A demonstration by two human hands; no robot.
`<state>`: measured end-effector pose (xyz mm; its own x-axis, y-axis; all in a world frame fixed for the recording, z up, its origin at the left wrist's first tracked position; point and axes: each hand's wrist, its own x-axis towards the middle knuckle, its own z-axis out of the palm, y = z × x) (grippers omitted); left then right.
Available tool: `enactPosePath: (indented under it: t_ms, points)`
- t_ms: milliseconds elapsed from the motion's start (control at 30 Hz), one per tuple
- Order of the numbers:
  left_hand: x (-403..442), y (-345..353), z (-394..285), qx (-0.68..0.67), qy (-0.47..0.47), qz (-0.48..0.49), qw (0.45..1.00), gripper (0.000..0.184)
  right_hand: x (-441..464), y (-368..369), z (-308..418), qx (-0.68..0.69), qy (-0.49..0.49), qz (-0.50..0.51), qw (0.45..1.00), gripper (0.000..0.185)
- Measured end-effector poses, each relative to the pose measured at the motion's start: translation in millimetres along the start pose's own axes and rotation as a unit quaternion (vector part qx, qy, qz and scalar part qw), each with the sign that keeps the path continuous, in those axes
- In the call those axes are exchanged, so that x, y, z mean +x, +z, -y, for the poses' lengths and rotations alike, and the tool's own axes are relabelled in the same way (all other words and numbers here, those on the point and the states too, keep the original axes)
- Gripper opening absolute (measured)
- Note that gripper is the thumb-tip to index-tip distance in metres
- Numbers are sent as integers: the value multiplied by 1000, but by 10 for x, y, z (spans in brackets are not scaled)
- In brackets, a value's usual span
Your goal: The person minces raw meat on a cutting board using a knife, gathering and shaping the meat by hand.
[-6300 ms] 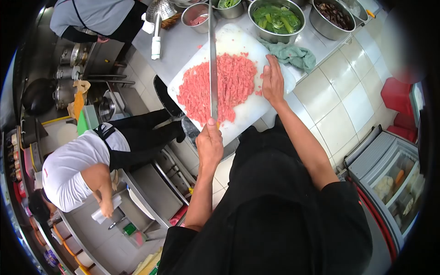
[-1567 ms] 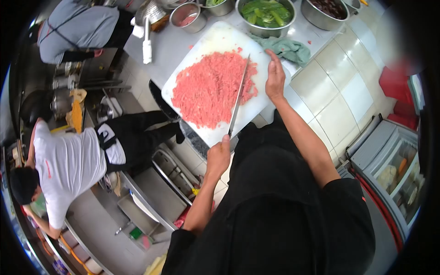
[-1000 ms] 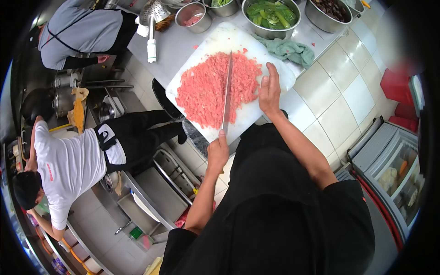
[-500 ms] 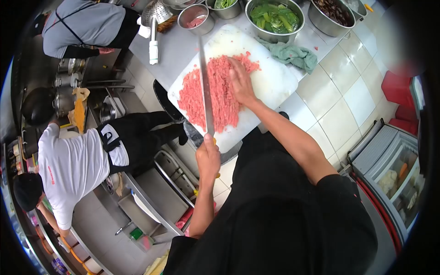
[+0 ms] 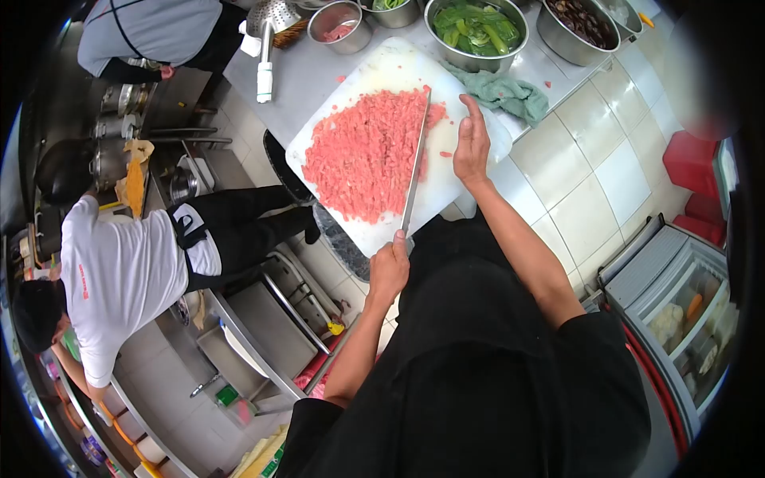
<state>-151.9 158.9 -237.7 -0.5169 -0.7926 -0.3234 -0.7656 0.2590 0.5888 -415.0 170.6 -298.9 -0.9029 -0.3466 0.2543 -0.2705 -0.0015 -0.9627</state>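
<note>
A heap of chopped pink meat point(image 5: 355, 155) covers much of a white cutting board point(image 5: 482, 127). My left hand point(image 5: 389, 271) is closed around the handle of a long knife point(image 5: 415, 169) at the board's near edge. The blade lies along the right side of the meat, its tip pointing away from me. Over the right part of the board, my right hand point(image 5: 472, 147) is raised with fingers stretched out, apart from the blade and holding nothing. A few loose bits of meat lie between it and the heap.
Behind the board stand a metal bowl with some meat point(image 5: 340, 36), a bowl of green vegetables point(image 5: 454, 60) and a pot of dark pieces point(image 5: 574, 48). A green cloth point(image 5: 506, 94) lies at the right. Two people work at the left; a glass-topped cooler point(image 5: 669, 303) stands right.
The knife has moved right, from across the middle of the meat to its right side. My right hand has come off the meat and shifted right. The heap looks more spread out.
</note>
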Motion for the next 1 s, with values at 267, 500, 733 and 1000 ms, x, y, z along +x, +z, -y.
enactPosePath:
  t_ms: [267,500,733,1000]
  points:
    - [-126,30,-54,6,-12,1,1000,68,32,-40,-64,-6,-24,-20,999,51]
    - [-122,-258,-388,-83,-33,-27,996,68,10,-5,-80,26,16,0,1000,48]
    - [-1,-204,-297,-17,-98,30,995,68,20,-78,24,34,41,-5,999,49]
    - [83,-114,-145,29,-87,45,995,67,-102,-360,-106,-186,-51,9,981,50]
